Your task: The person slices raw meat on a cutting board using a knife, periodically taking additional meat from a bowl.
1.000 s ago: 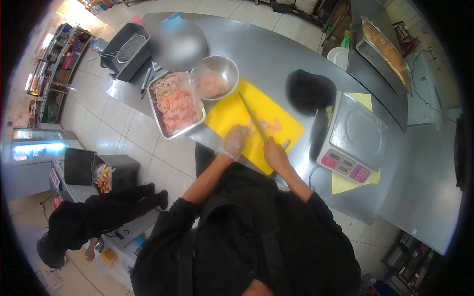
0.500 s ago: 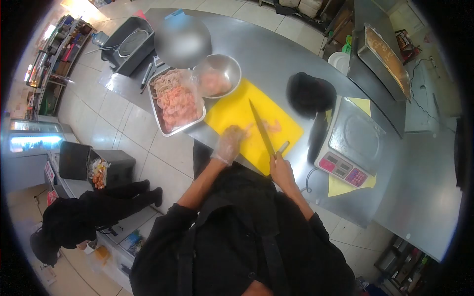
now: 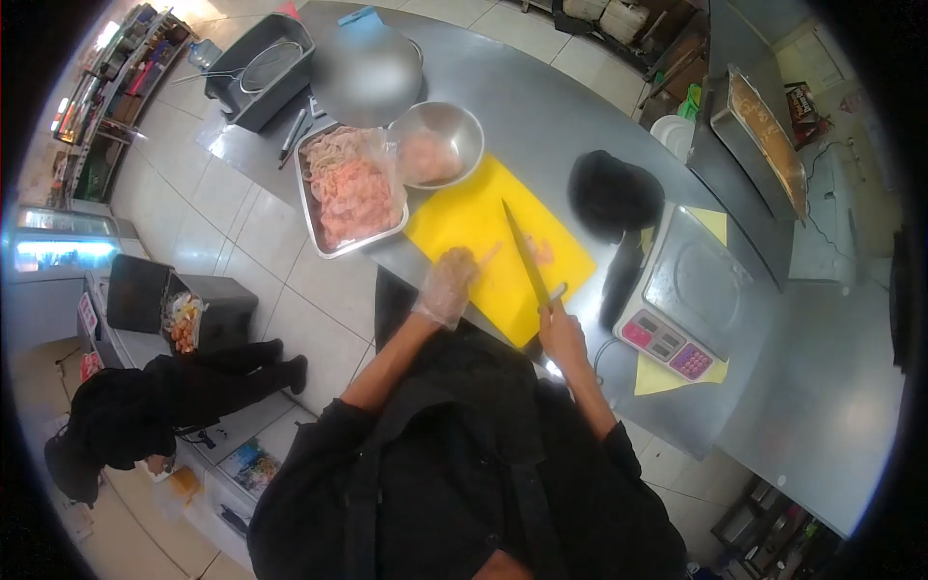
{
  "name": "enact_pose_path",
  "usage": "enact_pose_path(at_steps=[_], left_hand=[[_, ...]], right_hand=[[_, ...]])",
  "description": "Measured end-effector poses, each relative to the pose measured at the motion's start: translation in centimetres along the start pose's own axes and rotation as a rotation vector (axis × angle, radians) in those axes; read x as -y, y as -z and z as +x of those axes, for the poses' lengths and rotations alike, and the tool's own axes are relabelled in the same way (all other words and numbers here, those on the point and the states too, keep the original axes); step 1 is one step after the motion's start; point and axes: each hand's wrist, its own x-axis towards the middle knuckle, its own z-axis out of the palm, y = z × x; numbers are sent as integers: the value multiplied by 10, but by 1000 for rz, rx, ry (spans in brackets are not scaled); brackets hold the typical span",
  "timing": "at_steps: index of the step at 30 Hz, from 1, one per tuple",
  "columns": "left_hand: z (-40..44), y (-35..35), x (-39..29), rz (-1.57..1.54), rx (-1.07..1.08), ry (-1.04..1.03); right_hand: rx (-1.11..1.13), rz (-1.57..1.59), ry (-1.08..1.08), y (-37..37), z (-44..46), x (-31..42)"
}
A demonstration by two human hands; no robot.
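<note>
My right hand [image 3: 563, 336] is wrapped round the handle end of a long knife [image 3: 525, 249], its blade slanting across the yellow cutting board [image 3: 454, 220]. A short pale handle-like piece [image 3: 558, 291] shows beside the blade; what it belongs to is unclear. My left hand [image 3: 449, 286], in a clear plastic glove, is closed with curled fingers at the board's left side. A thin strip of raw meat [image 3: 491, 253] sticks out by its fingertips. Small bits of raw meat [image 3: 542, 251] lie right of the blade.
A metal tray [image 3: 362, 247] of raw meat and a steel bowl [image 3: 466, 145] with more meat stand beyond the board. Behind are a large round metal vessel [image 3: 372, 82] and a grey bin [image 3: 256, 111]. Rightward are a black bundle [image 3: 614, 190] and a scale [image 3: 667, 333]. Another person [image 3: 126, 416] stands at left.
The view has shifted slightly. The knife tip has moved a little right, away from my left hand, and the meat strip by that hand shows more clearly. Both hands stay at the board.
</note>
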Motion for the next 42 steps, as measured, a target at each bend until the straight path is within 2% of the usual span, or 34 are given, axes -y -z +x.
enact_pose_path(at_steps=[1,3,4,7,9,13,16,18,21,25,28,31,34,36,40,42], left_hand=[[1,2,-1,0,1,3],[2,4,-3,-50,-194,-97],[0,2,-2,-50,-190,-98],[-2,2,-4,54,-125,-86],[1,6,-10,-47,22,86],[4,-13,-3,33,136,169],[3,-5,-7,66,46,95],[1,3,-12,-62,-65,124],[-2,-3,-10,-28,-129,123],[-10,-14,1,-20,-167,89],[-15,-16,12,-16,-62,163],[-15,-11,7,-106,-92,234],[0,-7,-11,-64,-215,164],[13,-5,-24,-99,-115,170],[17,-25,-20,-91,-68,157],[19,-34,-16,41,-8,171]], right_hand=[[22,10,21,3,-5,6],[47,23,40,8,-12,18],[90,-27,69,9,-15,22],[95,-54,94,0,-12,12],[60,-40,101,-3,-5,3],[-2,-19,18,-1,1,2],[-1,-4,59,4,-8,9],[20,5,105,6,-16,16],[154,-81,123,7,-20,22],[66,-64,147,-1,-12,1],[18,-73,48,4,-5,0],[34,-46,61,10,-8,1],[61,-9,95,10,-11,7],[91,-29,115,10,-15,10],[94,-45,126,2,-15,3],[110,-38,117,5,-14,0]])
